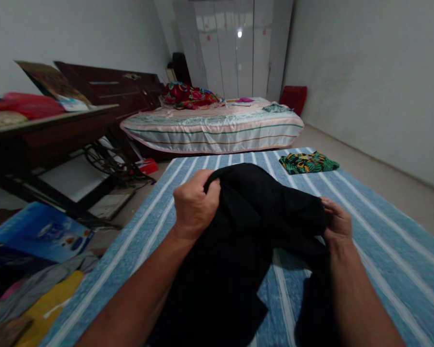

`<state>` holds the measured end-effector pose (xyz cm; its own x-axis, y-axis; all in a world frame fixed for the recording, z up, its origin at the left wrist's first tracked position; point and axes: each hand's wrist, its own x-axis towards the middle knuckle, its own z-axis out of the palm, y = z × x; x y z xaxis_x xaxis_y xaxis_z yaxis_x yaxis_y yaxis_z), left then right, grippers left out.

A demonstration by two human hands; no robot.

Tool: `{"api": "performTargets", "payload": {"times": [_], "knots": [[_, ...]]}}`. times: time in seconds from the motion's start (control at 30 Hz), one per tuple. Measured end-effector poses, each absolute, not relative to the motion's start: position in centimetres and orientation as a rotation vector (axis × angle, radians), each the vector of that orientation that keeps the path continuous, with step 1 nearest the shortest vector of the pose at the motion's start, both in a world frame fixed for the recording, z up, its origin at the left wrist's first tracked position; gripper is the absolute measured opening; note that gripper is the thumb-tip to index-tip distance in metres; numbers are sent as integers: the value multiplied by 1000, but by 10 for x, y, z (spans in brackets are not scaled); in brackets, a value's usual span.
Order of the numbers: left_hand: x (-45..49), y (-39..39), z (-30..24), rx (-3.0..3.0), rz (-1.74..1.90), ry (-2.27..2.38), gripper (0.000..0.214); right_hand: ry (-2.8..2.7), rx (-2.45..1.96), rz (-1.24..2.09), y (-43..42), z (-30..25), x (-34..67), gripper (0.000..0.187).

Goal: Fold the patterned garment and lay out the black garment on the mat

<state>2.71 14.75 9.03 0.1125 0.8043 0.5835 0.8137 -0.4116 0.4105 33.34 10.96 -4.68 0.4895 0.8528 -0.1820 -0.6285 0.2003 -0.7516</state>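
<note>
A black garment (238, 231) hangs bunched between my two hands over a blue-and-white striped surface (155, 207). Its exact kind cannot be made out, though it has a sleeve-like or leg-like part on the right. My left hand (197, 205) is closed in a fist round its upper left edge. On the other side, my right hand (336, 221) grips the end of the right-hand part, with some fingers hidden behind the cloth. Lower folds drape down toward the bottom of the view. Beyond my right hand lies a folded cloth with a green, yellow and black leaf pattern (308, 162).
Past the striped surface stands a bed (217, 130) with a red floral blanket (190, 95). At left are a sewing-machine table (50, 120), a blue box (39, 233) and piled clothes (54, 299). A white wardrobe (227, 53) fills the back.
</note>
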Motion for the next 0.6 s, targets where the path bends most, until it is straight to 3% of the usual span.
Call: {"api": "performTargets", "payload": {"times": [0.07, 0.17, 0.27, 0.37, 0.6], "knots": [[25, 132, 80, -2649, -890, -1464, 25, -260, -976, 1145, 111, -47, 328, 14], [21, 101, 53, -3287, -100, -1039, 15, -191, -1072, 1175, 113, -47, 324, 11], [14, 78, 39, -3457, 196, -883, 11, -160, -1083, 1150, 114, -47, 324, 9], [8, 71, 37, -3482, 81, -904, 13, -133, -1099, 1138, 114, -46, 323, 10], [4, 113, 28, -2948, -693, -1406, 26, -102, -1136, 1154, 114, -45, 320, 8]]}}
